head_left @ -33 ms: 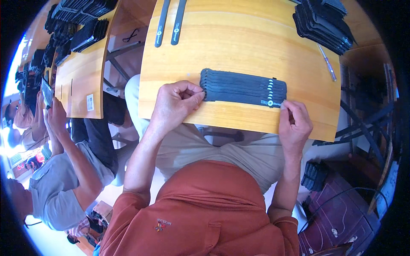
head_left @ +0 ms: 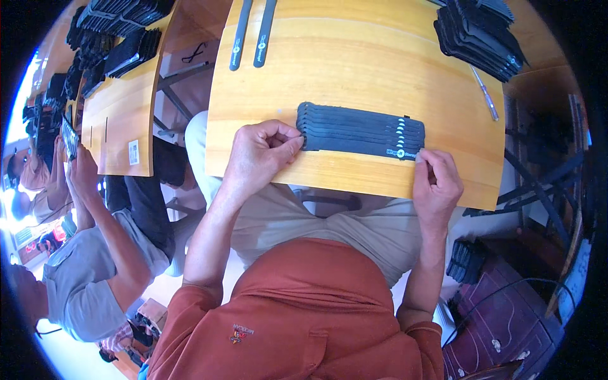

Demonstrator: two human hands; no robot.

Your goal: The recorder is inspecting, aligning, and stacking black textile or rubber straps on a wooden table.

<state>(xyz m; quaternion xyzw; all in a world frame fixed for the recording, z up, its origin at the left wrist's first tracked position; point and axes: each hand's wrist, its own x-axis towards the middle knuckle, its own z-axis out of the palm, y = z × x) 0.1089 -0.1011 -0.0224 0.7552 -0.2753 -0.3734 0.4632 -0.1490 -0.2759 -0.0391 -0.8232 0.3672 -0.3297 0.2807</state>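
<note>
Several dark fabric straps [head_left: 354, 132] lie overlapped in a flat, stepped row on the wooden table [head_left: 285, 82], with small white printed marks near their right ends. My left hand [head_left: 265, 152] is closed in a pinch at the left end of the nearest strap. At that strap's right end, the thumb and fingertips of my right hand [head_left: 438, 180] are pinched together on its corner. Fingertips cover both corners of the strap. Two more dark straps, a left one [head_left: 239, 38] and a right one [head_left: 264, 35], lie side by side at the far left of the table.
Stacked dark straps [head_left: 478, 41] stand at the far right corner, beside a thin screwdriver-like tool [head_left: 486, 94]. Left of me, a co-worker in a grey shirt [head_left: 88, 272] sits at another wooden table [head_left: 120, 126] holding a strap bundle. A dark red surface [head_left: 494, 316] is at lower right.
</note>
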